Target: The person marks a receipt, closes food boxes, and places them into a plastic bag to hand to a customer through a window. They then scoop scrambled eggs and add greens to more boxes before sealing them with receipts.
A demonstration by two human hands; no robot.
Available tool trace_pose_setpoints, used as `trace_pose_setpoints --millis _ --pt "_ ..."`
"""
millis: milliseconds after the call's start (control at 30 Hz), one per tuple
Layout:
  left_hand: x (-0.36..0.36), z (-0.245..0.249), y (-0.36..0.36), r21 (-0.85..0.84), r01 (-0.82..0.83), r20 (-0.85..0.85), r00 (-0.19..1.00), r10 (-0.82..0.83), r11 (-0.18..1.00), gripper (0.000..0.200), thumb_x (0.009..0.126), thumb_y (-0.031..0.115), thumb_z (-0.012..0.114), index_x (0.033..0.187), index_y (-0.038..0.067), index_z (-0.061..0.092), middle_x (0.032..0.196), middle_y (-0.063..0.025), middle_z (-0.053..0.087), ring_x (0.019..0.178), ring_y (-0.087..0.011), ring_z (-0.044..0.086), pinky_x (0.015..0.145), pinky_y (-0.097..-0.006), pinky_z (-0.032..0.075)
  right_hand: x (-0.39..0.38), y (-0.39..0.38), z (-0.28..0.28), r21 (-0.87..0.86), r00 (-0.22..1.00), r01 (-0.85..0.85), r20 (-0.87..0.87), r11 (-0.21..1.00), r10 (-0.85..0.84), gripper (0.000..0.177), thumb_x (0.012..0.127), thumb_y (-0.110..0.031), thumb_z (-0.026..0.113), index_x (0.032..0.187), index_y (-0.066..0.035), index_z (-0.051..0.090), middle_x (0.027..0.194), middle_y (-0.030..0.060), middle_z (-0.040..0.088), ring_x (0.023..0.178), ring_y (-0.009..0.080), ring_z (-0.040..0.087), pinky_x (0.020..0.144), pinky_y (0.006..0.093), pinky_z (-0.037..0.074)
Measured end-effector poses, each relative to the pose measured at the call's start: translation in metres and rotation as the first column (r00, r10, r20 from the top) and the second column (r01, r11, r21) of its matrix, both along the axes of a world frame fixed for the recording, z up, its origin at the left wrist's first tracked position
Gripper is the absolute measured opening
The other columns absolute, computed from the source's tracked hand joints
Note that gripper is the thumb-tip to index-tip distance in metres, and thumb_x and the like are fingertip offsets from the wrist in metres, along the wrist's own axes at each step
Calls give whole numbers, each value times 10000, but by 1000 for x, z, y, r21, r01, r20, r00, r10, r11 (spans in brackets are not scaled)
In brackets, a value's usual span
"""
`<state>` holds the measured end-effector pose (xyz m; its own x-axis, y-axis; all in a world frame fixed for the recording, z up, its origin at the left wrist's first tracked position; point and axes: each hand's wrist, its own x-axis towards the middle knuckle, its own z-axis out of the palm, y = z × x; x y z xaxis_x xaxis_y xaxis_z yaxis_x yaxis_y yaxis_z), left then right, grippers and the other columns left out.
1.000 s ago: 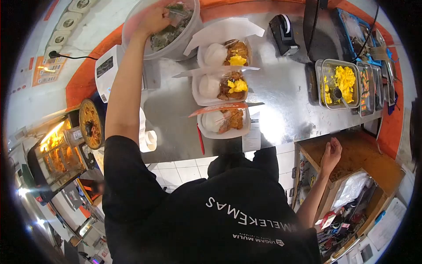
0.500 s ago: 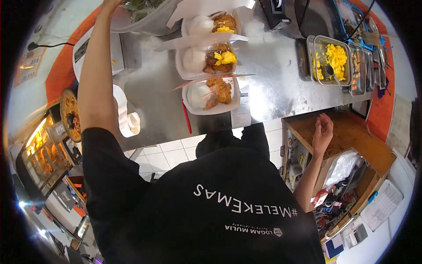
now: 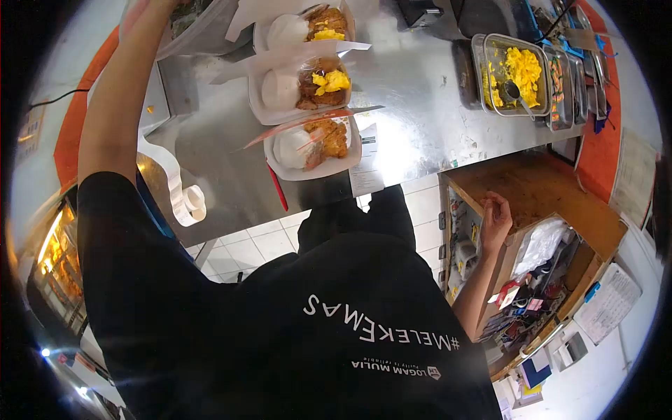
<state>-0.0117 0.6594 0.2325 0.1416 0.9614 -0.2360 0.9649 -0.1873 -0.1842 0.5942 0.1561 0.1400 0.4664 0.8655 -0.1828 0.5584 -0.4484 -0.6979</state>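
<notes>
My left forearm stretches up the left side, and the hand is cut off by the top edge. Near it stands a clear plastic tub with something green inside. My right hand hangs beside the counter, in front of the wooden cabinet, its fingers loosely bent and holding nothing. Three open paper boxes stand in a row: the front box holds white rice and fried chicken. The middle box and the back box also have yellow scrambled egg on the chicken.
A red pen and a printed receipt lie by the front box. Curling paper hangs at left. A container of egg with a ladle stands at right, beside trays. A wooden cabinet is below.
The boxes, counter and egg container have shifted left and up in the view. My left arm appears farther left, still reaching to the top edge. My right hand sits slightly lower and more left.
</notes>
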Motion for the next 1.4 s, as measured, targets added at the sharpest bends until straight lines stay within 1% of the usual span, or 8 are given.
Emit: trace_pose_setpoints --millis 333,433,533,667,767,1133,1267,1400 --pt "-1 37 -43 60 -102 -5 995 103 993 278 904 167 626 1064 -33 736 1033 -263 733 936 -414 706 865 -479 530 -7 -1 2 -73 997 -79 -3 994 79 186 1035 -101 611 1146 31 680 982 104 723 876 158 692 797 318 546" --pt "-134 -34 -4 268 108 159 975 -154 957 328 970 302 616 1108 19 710 989 -242 735 967 -420 707 865 -492 547 -15 9 11 -158 996 -86 -44 984 80 195 1048 -108 607 1160 37 674 1001 102 720 940 157 688 842 306 546" --pt "-162 -42 -16 320 190 117 964 -237 928 356 1008 324 618 1172 18 698 1013 -237 742 1023 -404 710 895 -479 562 -15 17 10 -155 990 -122 -86 980 109 207 1042 -113 617 1170 41 670 1007 95 717 939 151 677 841 307 546" --pt "-118 -4 -60 345 -21 224 973 -61 938 323 1010 286 633 1192 28 702 934 -214 751 909 -407 727 794 -454 570 -17 27 2 -64 971 -235 -59 970 231 193 1029 -83 610 1162 43 671 990 110 711 874 172 676 803 320 553" --pt "-108 9 -94 469 -29 408 893 -188 883 315 1016 297 629 1109 13 731 864 -210 743 792 -381 731 727 -414 552 -8 24 -4 -34 970 -233 -80 972 230 177 1025 -60 597 1151 33 679 975 120 715 869 191 685 806 333 559" --pt "-46 64 -146 306 -262 571 820 43 915 360 979 334 702 1030 -20 743 801 -201 727 693 -292 695 691 -395 525 -1 33 8 -94 965 -260 -72 961 254 164 1011 -38 593 1134 32 677 956 135 706 882 205 674 796 347 548" --pt "-51 42 -137 424 -202 540 839 -67 883 411 944 371 743 938 -40 727 748 -158 722 654 -250 676 673 -381 527 3 29 5 -85 955 -295 -32 952 293 181 1022 -65 597 1147 45 667 949 128 701 861 178 666 669 328 560" --pt "-38 47 -125 357 -358 495 856 150 863 459 868 431 793 944 -20 772 781 -184 751 711 -305 729 698 -397 547 -3 33 15 -125 962 -264 -104 956 252 191 1033 -70 583 1158 54 658 967 121 701 834 154 657 517 287 539"
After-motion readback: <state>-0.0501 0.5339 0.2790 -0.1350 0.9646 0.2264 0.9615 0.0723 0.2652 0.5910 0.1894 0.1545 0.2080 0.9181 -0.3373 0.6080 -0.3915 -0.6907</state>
